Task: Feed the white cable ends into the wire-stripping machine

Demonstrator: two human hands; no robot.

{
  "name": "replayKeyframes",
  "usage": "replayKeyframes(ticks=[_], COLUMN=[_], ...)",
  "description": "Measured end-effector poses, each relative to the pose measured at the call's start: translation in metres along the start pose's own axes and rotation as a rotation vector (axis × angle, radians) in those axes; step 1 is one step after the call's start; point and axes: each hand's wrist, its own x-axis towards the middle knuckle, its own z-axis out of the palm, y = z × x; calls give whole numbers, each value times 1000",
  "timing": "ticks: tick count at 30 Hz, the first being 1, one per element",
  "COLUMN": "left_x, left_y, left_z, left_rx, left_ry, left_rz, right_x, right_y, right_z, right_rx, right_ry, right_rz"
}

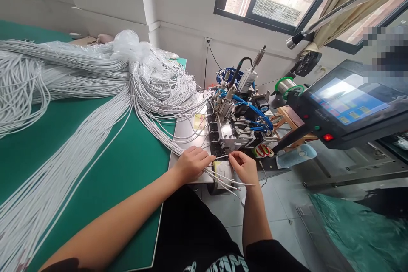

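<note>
My left hand [194,165] is closed around a small bunch of white cables [223,177] at the front of the machine's metal plate. Their loose ends stick out to the right, below my right hand. Thumb and fingers of my right hand [242,165] pinch the end of one white cable [221,158] that stretches between both hands. Just beyond the fingertips stands a benchtop machine [236,114] with metal cylinders and blue air hoses. From the left, a large bundle of white cables [159,89] runs across to my left hand.
A green-topped table [140,170] carries more cable bundles and clear plastic wrap [126,46]. To the right, a touchscreen panel [350,97] juts out on an arm. A wire spool [288,87] stands behind the machine. A clear plastic tray [296,156] lies right of it.
</note>
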Motion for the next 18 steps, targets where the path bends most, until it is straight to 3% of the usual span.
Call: replayKeyframes(ticks=[8,18], left_x=[-1,-1], left_y=[0,0], left_z=[1,7], left_rx=[68,93], left_ry=[-88,-166], left_rz=[-87,-291], right_x=[11,24], right_y=[4,17], right_z=[6,16], right_rx=[-10,350], right_ry=[-28,-150], right_rz=[-36,130])
